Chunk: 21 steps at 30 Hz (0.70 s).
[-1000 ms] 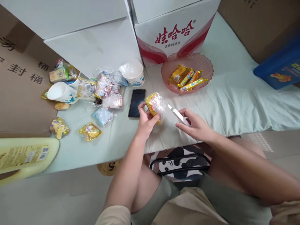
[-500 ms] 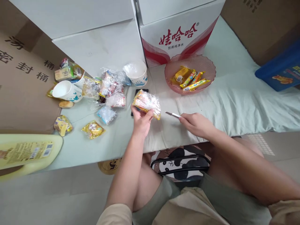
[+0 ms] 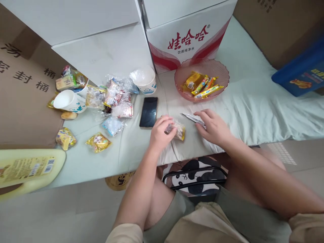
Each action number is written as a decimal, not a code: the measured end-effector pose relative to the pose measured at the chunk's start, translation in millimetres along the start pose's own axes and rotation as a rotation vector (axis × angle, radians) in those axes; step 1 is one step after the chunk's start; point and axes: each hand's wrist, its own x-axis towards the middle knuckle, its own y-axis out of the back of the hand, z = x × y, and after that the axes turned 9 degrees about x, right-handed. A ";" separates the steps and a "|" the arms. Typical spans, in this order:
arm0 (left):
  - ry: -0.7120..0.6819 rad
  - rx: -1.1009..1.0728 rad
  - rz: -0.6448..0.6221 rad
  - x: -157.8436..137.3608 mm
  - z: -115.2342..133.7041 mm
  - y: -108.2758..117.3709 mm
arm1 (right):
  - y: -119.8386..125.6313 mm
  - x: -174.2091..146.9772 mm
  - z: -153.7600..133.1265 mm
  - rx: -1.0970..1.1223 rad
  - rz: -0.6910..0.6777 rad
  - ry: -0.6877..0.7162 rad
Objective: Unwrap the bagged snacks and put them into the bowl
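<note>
My left hand (image 3: 162, 134) is curled round one end of a snack packet (image 3: 180, 131) in clear and yellow wrapping, low at the cloth; the fingers hide part of it. To its right, a slim knife (image 3: 191, 118) with a pointed blade lies on the cloth, blade toward the upper left. Over the knife's handle end is my right hand (image 3: 214, 127), its thumb and forefinger spread apart on either side. A dark phone (image 3: 148, 112) lies just left of my left hand.
A pink glass bowl (image 3: 202, 96) holds several yellow-wrapped snacks. Paper cups (image 3: 148, 81) and a heap of snack packets (image 3: 117, 98) sit to the left. White cartons (image 3: 187, 40) stand behind. A yellow jug (image 3: 30, 165) and a blue container (image 3: 298, 79) flank the cloth-covered surface (image 3: 253, 114).
My left hand has lowered the packet to the right and uncovered the phone. The knife has come down onto the cloth, and my right hand's fingers have spread.
</note>
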 end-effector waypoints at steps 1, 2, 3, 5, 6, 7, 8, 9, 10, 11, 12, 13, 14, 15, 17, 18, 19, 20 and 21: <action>0.018 0.018 -0.009 0.5 0.6 2.4 | -2.2 -0.6 -2.1 0.055 -0.028 0.033; 0.049 0.032 -0.004 0.6 0.9 4.1 | -4.6 -1.1 -4.7 0.102 -0.059 0.062; 0.083 0.045 0.011 0.6 0.8 5.1 | -7.3 -1.3 -7.6 0.140 -0.092 0.087; 0.127 0.069 0.043 0.3 -0.1 6.2 | -13.2 -1.4 -13.7 0.192 -0.146 0.127; 0.137 0.079 0.049 0.2 -0.8 6.5 | -16.1 -1.1 -16.5 0.210 -0.164 0.139; 0.145 0.085 0.049 0.2 -1.6 6.8 | -18.7 -0.7 -19.2 0.223 -0.176 0.141; 0.157 0.083 0.047 0.4 -2.3 7.3 | -20.9 -0.2 -21.4 0.233 -0.182 0.133; 0.174 0.068 0.051 0.5 -3.1 8.1 | -22.6 0.4 -23.2 0.238 -0.184 0.120; 0.194 0.042 0.056 0.7 -3.8 9.1 | -23.7 1.1 -24.5 0.239 -0.184 0.106; 0.214 0.007 0.063 0.9 -4.5 10.3 | -24.4 1.7 -25.2 0.238 -0.182 0.094; 0.229 -0.029 0.068 1.0 -5.2 11.6 | -24.5 2.3 -25.6 0.236 -0.178 0.087; 0.239 -0.061 0.070 0.9 -5.8 13.1 | -24.3 2.7 -25.5 0.236 -0.169 0.084; 0.247 -0.086 0.068 0.7 -6.5 14.6 | -23.8 2.9 -25.0 0.240 -0.160 0.083; 0.257 -0.105 0.065 0.3 -7.2 16.1 | -23.1 3.0 -24.3 0.248 -0.151 0.080; 0.277 -0.134 0.059 -0.5 -8.3 18.7 | -21.7 3.0 -22.1 0.267 -0.131 0.064; 0.284 -0.144 0.056 -0.8 -8.6 19.8 | -21.0 2.9 -20.6 0.272 -0.123 0.053; 0.284 -0.148 0.049 -1.1 -8.7 20.7 | -20.5 2.9 -19.0 0.273 -0.116 0.041; 0.273 -0.146 0.038 -1.3 -8.5 21.4 | -20.0 2.8 -17.4 0.272 -0.107 0.031; 0.254 -0.143 0.026 -1.5 -8.1 21.8 | -19.6 2.8 -15.9 0.270 -0.094 0.024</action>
